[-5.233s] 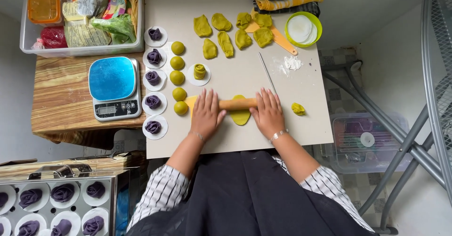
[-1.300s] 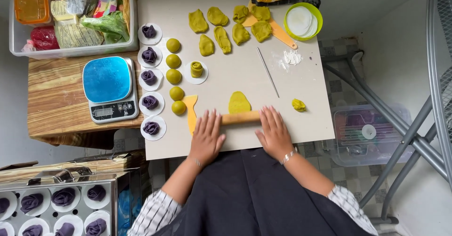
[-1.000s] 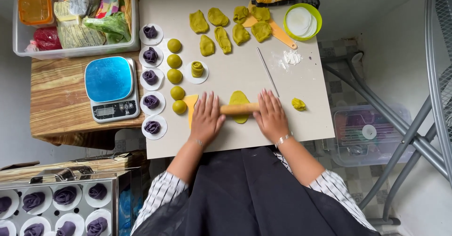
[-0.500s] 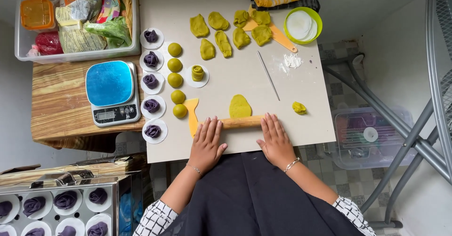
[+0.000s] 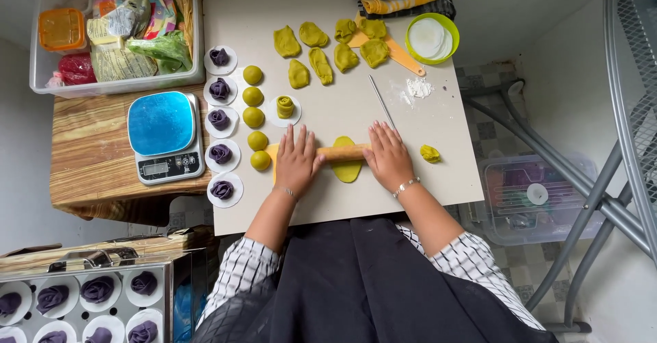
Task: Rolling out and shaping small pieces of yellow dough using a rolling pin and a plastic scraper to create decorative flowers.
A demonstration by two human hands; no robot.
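Note:
A wooden rolling pin [image 5: 342, 153] lies across a flattened oval of yellow-green dough [image 5: 347, 166] on the pale work board [image 5: 342, 199]. My left hand [image 5: 297, 160] presses flat on the pin's left end. On the pin's right end rests my right hand [image 5: 387, 156], fingers spread, with a bracelet at the wrist. A yellow scraper is partly hidden under my left hand.
Several yellow-green dough balls [image 5: 253, 97] and purple rose-shaped pieces on white discs [image 5: 220, 119] line the board's left side. Flattened dough pieces [image 5: 320, 49], a rolled piece [image 5: 285, 106], a thin stick [image 5: 381, 101], a small lump [image 5: 430, 153], a green bowl [image 5: 431, 38]. Blue scale [image 5: 164, 135], plastic tub [image 5: 113, 32], tray of purple pieces [image 5: 82, 298].
Both hands have pushed the rolling pin away from the body, from the near edge of the dough oval back over its middle.

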